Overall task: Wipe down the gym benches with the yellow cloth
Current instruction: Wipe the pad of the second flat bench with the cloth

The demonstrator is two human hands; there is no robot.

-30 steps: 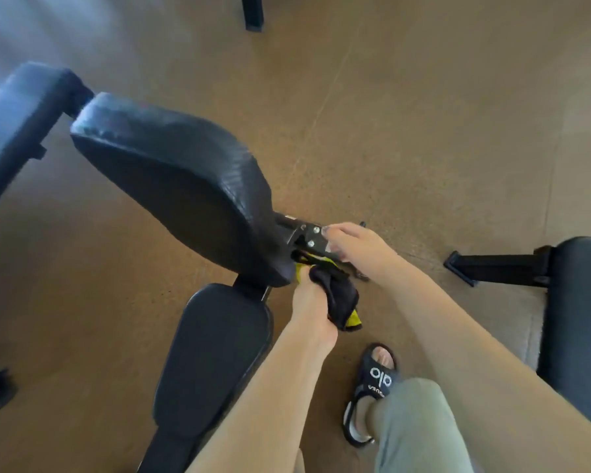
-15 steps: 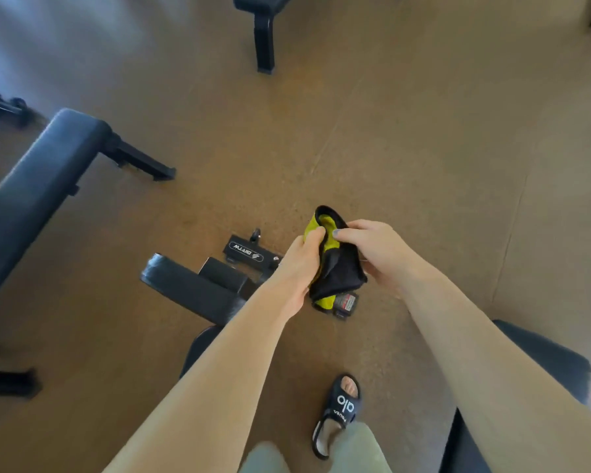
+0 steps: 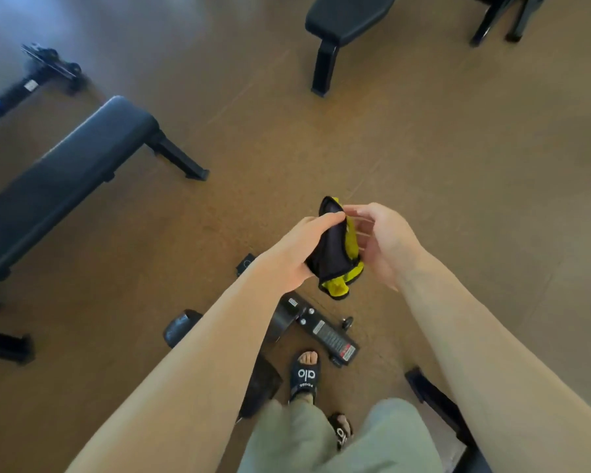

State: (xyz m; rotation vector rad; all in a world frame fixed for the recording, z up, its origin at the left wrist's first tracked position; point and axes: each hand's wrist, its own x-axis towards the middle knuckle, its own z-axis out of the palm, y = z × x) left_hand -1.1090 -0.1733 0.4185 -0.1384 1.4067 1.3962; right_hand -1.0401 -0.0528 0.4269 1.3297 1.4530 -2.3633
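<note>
Gripping the yellow cloth [image 3: 338,249] mid-air, the left hand [image 3: 296,256] curls around it; right hand [image 3: 384,240] beside, fingers loosely spread, touching its edge.

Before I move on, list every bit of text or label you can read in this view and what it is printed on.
"alo": white letters on the strap of the black slide sandal, upside down to the camera.
Small white word below it on that strap: too blurred to read.
White and red sticker on the black metal bench base plate: print too small to read.
White tag on the far black bench frame: unreadable.
Second sandal: white marks, partly hidden.
</note>
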